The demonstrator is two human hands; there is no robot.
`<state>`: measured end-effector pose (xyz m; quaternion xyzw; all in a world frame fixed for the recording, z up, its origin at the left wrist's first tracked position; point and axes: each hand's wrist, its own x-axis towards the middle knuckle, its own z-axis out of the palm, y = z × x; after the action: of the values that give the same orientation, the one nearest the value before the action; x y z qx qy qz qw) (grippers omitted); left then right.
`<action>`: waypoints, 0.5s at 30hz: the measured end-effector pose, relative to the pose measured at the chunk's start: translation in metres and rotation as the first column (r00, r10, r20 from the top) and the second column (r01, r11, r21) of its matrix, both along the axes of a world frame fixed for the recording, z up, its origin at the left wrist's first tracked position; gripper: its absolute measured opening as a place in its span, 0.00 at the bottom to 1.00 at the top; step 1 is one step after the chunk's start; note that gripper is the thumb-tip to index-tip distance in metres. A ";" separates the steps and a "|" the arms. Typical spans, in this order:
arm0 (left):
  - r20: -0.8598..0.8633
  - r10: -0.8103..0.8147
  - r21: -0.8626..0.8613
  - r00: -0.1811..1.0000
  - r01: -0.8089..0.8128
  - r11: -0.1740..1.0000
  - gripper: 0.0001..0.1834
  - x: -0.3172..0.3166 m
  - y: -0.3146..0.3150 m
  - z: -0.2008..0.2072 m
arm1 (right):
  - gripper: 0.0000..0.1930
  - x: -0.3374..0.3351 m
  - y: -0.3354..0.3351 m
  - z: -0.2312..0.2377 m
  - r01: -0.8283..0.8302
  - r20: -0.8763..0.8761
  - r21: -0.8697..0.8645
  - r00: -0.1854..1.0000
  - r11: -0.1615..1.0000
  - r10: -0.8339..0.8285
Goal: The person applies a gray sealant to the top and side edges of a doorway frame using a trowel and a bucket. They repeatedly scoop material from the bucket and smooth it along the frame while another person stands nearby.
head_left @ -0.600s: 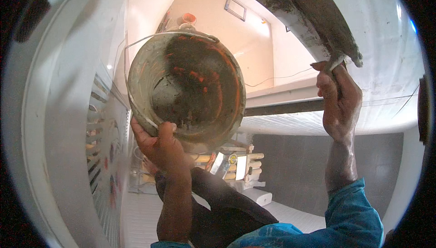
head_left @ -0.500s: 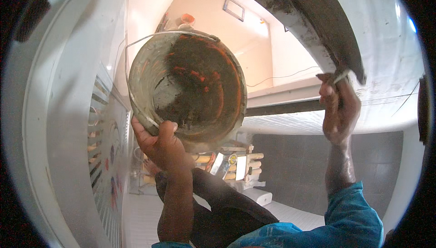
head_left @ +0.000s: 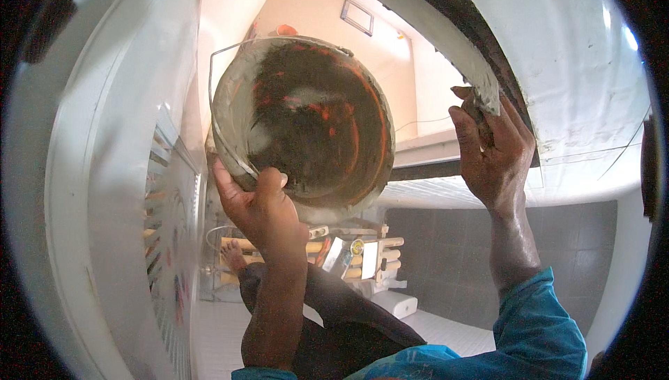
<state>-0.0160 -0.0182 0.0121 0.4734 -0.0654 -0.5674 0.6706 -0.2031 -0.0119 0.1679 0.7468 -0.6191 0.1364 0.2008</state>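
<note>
Thumb and fingers of my left hand [head_left: 261,202] are closed on the near rim of a bucket [head_left: 313,129], by its wire handle [head_left: 214,101]. The bucket is tipped so its inside shows, smeared with grey mortar and orange streaks. At the right, my right hand [head_left: 495,150] is raised with curled fingers around a grey, mortar-coated piece [head_left: 477,119] mostly hidden in the palm; its kind I cannot make out. The fingertips meet the lower end of a light grey, mortar-smeared strip [head_left: 446,49], with a dark band [head_left: 481,39] alongside it.
White glossy tiles [head_left: 578,52] cover the wall at right. A white slatted panel [head_left: 164,192] stands at left. Below are a slatted wooden piece [head_left: 390,254], a white box-shaped object [head_left: 396,302], my bare foot [head_left: 233,254] and dark floor tiles [head_left: 474,261].
The bucket and my left hand have shifted slightly right. My right hand has moved left and turned. A broad dark curved shape over the tiles has given way to a narrower band.
</note>
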 end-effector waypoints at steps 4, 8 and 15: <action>0.007 -0.066 -0.001 0.998 0.066 0.998 0.38 0.005 0.006 0.001 | 0.08 0.026 -0.003 0.009 -0.021 0.089 -0.038 0.996 0.999 0.024; 0.003 -0.046 -0.027 0.999 0.046 0.999 0.36 0.005 0.005 0.000 | 0.07 0.044 -0.007 0.006 -0.006 0.214 -0.027 0.977 1.000 0.011; -0.002 -0.069 0.071 0.998 0.069 0.995 0.34 -0.001 0.007 0.001 | 0.12 0.022 0.019 0.031 0.124 0.071 0.072 0.989 0.990 -0.129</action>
<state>-0.0169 -0.0112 0.0131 0.4943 -0.0616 -0.5922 0.6334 -0.1807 0.0067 0.1990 0.7068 -0.6766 0.1303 0.1603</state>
